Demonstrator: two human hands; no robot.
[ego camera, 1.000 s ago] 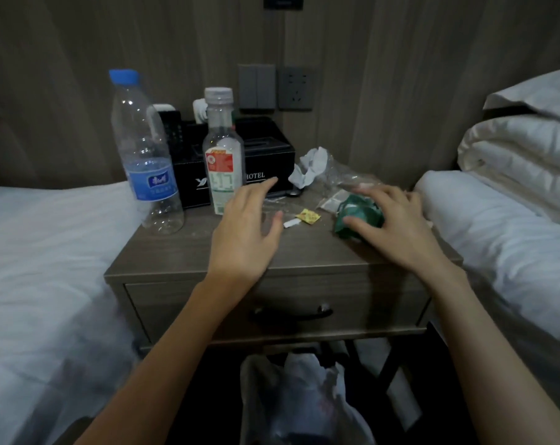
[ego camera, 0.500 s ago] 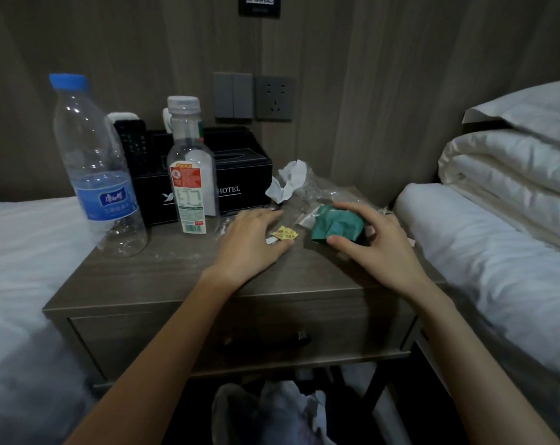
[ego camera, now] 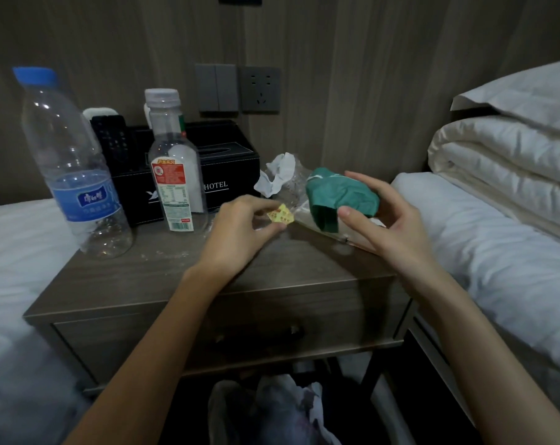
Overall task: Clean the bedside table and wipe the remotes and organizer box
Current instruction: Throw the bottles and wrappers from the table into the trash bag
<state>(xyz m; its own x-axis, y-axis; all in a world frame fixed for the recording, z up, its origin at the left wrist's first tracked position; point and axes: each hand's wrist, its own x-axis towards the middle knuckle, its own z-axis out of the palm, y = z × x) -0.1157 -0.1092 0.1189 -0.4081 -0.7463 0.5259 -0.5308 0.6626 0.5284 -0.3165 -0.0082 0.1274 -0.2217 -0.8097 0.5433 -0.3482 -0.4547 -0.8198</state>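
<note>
The bench (ego camera: 144, 284) stands between two white beds, with a folded duvet (ego camera: 503, 162) and a pillow (ego camera: 522, 91) piled on the bed to the right. At the back of the bench top sits the black organizer box (ego camera: 233, 175), marked HOTEL on its front. A dark remote (ego camera: 111, 139) stands upright in the box's left compartment. A clear water bottle (ego camera: 73, 175) with a blue cap stands at the left rear corner. A second bottle (ego camera: 172, 168) with a red label stands just in front of the box and hides part of its face. To the right of the box lie a crumpled white tissue (ego camera: 278, 175) and a clear plastic wrapper (ego camera: 299, 187). On the wall behind are a light switch (ego camera: 216, 88) and a socket (ego camera: 260, 88). A pale plastic bag (ego camera: 272, 409) sits on the floor under the bench. The two hands are apart, each busy with its own piece of litter. The left hand (ego camera: 237, 232) reaches in over the middle of the bench top, knuckles up, and pinches a small yellow wrapper (ego camera: 281, 216) between thumb and fingertips. The right hand (ego camera: 388, 226) is turned palm inward over the right side of the bench. It grips a crumpled green packet (ego camera: 339, 195), thumb in front and fingers curled round the back. The yellow wrapper and the green packet are near each other, not touching.
</note>
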